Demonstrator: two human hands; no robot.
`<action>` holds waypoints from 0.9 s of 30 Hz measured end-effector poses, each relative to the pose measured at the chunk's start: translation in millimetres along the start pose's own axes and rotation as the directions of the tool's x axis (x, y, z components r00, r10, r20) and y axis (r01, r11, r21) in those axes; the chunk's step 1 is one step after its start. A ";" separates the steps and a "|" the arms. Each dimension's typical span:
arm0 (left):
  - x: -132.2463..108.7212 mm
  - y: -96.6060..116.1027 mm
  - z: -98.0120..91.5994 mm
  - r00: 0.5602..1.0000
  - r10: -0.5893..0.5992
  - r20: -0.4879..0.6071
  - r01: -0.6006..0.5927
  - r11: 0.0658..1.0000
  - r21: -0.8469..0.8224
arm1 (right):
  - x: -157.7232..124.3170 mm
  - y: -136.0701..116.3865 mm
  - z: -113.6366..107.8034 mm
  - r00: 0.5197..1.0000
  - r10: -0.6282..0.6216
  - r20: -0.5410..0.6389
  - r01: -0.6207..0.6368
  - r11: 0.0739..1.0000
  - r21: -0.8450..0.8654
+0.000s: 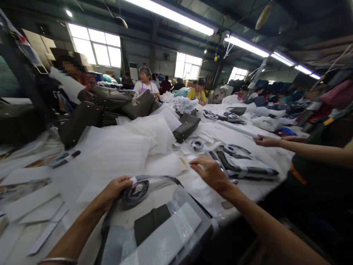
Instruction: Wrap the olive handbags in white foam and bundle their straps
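Note:
In front of me on the table lies a dark olive handbag [153,222], partly covered by white sheet and clear wrapping. A rolled strap [135,193] in grey wrapping rests by its arched handle [162,177]. My left hand [117,189] is closed, thumb and fingers pinching the handle beside the coil, where a small white piece [134,180] shows. To the right of the bag, my right hand [212,173] hovers above the table with thumb and forefinger brought together. Whatever sits between those fingertips is too small to make out.
White foam sheets [116,147] lie stacked at the left middle. Olive bags [140,105] are heaped behind them. At right are another wrapped bag [245,165] and a coiled strap [197,144]. A co-worker's arm [298,147] reaches in from the right; other people sit farther back.

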State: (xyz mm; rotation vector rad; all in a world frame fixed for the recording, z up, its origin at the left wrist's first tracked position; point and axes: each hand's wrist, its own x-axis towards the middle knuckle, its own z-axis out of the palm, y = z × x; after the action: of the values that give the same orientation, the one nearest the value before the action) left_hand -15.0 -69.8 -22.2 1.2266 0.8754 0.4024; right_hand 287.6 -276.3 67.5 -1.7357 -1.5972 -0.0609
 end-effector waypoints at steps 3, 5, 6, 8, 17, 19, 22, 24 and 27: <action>4.3 -3.4 -2.5 1.000 -0.012 0.020 0.012 0.999 -0.046 | -32.7 54.2 -61.0 0.876 0.478 -0.055 -0.479 0.878 -0.002; 5.9 -3.9 -4.1 0.999 -0.018 0.049 0.021 0.998 -0.063 | -52.4 84.7 -83.1 0.750 0.662 -0.002 -0.661 0.748 0.060; 6.2 -3.7 -4.7 0.998 -0.020 0.061 0.024 0.997 -0.069 | -61.2 95.8 -88.6 0.709 0.704 0.036 -0.704 0.705 0.083; 6.1 -2.8 -5.4 0.997 -0.020 0.075 0.026 0.997 -0.077 | -75.3 109.1 -91.5 0.664 0.739 0.118 -0.748 0.651 0.130; 4.6 -3.2 -1.6 0.999 0.021 0.040 -0.017 0.996 -0.092 | -84.0 117.5 -77.2 0.613 0.768 0.184 -0.776 0.541 0.325; 4.4 -2.6 -1.3 1.000 0.018 0.024 -0.016 0.996 -0.092 | -83.6 117.6 -79.4 0.627 0.768 0.130 -0.752 0.553 0.360; 4.0 -0.6 -1.9 1.000 -0.010 0.021 0.012 0.997 -0.080 | -90.6 116.2 -84.5 0.637 0.770 0.039 -0.719 0.575 0.390; 5.0 -0.5 -3.0 0.999 -0.019 0.027 0.021 0.997 -0.080 | -101.5 115.5 -83.9 0.620 0.785 -0.006 -0.722 0.574 0.386; 8.2 -2.4 -5.4 0.999 -0.016 0.042 0.020 0.995 -0.094 | -125.5 116.1 -73.1 0.562 0.826 -0.033 -0.768 0.537 0.349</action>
State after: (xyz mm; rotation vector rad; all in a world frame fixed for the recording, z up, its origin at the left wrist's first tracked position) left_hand -14.4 -61.4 -27.8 1.1354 0.8228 0.3986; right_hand 394.0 -412.4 -1.5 -1.9777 -0.4838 0.4363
